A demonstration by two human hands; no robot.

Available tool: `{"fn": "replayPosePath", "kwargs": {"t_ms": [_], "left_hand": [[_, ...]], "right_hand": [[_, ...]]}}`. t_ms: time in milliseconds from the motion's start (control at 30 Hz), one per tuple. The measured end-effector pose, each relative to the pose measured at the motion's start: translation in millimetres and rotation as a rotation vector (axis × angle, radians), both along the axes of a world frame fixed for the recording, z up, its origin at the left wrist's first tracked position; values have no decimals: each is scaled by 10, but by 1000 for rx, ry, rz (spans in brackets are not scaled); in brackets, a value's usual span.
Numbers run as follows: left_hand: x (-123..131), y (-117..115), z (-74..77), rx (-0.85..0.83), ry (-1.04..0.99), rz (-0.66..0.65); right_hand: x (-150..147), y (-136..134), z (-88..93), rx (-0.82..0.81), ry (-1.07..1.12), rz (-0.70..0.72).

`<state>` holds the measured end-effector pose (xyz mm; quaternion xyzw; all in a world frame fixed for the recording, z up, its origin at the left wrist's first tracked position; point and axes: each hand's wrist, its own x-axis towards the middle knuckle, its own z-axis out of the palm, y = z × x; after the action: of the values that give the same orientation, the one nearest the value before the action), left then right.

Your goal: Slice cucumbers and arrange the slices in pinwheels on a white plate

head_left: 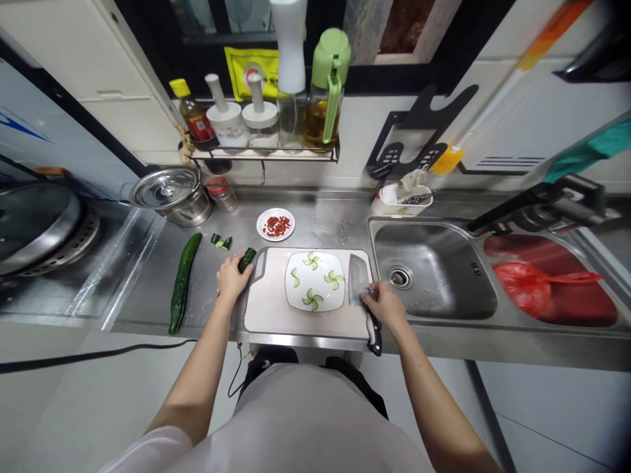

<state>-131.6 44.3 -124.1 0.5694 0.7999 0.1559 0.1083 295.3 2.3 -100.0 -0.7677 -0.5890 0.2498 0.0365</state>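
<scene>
Knife (358, 276) lies along the right end of the cutting board (269, 314), black handle at the near edge of the bench (210, 295), blade directed to the far side. Right hand (387, 305) is above the junction of blade and handle, fingertips drawn together; whether its grip closes on the knife cannot be determined. White plate (315, 280) stands on the board, left of the blade. It bears cucumber slices (312, 301) in four groups: three pinwheels at near, right and far, and a smaller group at left.

Left hand (231, 279) is just beyond the left edge of the board, its grip narrow, holding a short cucumber piece (248, 259) near the far left corner. Whole cucumber (185, 282) lies on the bench further left, well apart from the board. Cucumber scraps (221, 242) lie between it and the held piece, slightly farther back.

Sink (438, 282) is to the right; its right basin contains a red bag (522, 289). Farther back, a small plate (260, 225) carries red pieces (277, 226). Lidded pot (187, 207) and red-topped jar (223, 196) stand at far left. Bottles and seasoning jars occupy the wall shelf (269, 155) beyond.
</scene>
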Motion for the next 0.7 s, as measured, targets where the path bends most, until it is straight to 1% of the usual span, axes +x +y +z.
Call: {"fn": "replayPosePath", "kwargs": {"t_ms": [67, 133, 300, 433, 500, 600, 700], "left_hand": [[2, -70, -11, -53, 47, -51], [-37, -86, -21, -77, 65, -77], [-166, -38, -40, -71, 37, -154], [-257, -98, 32, -38, -38, -189], [-295, -181, 106, -37, -134, -267], [-300, -345, 211, -89, -279, -437], [-231, -512, 245, -146, -347, -563]], "right_hand": [[22, -86, -11, -95, -9, 30], [30, -150, -17, -145, -25, 43], [-6, -202, -3, -162, -105, 57], [-27, -182, 12, -154, -121, 36], [-13, -167, 8, -140, -86, 21], [33, -144, -24, -92, 14, 22], [86, -121, -72, -8, 149, -15]]}}
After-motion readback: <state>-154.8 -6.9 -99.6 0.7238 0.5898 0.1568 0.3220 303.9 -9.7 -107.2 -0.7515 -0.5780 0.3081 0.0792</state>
